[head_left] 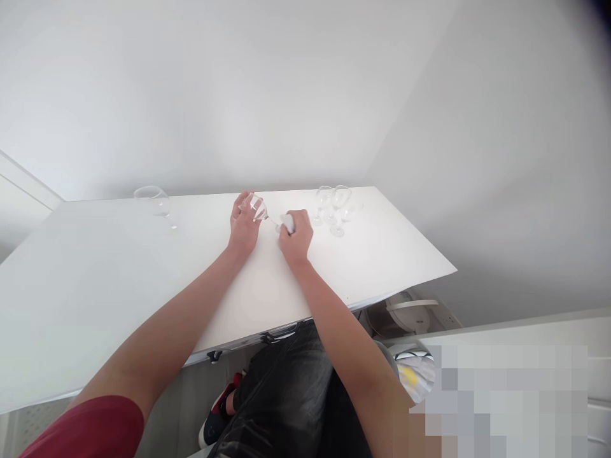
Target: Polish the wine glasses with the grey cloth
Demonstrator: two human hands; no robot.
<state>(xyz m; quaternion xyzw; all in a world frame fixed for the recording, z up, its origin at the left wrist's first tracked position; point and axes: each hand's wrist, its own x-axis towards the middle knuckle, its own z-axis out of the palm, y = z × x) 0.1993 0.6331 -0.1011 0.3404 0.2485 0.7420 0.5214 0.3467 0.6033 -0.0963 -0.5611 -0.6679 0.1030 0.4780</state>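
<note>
My left hand is closed around the bowl of a clear stemmed wine glass, which it holds tilted, the foot toward my right hand. My right hand grips a small white wad, apparently cloth or tissue, against the foot end of that glass. The fingers partly cover the foot. Just right of my right hand, several clear stemmed glasses stand close together. A larger clear wine glass stands by itself to the left of my left hand.
The glasses stand on a white table against a pale wall. Its front edge runs over my legs. Below its right side are a round whitish object and a patterned bundle. Lower right is pixelated.
</note>
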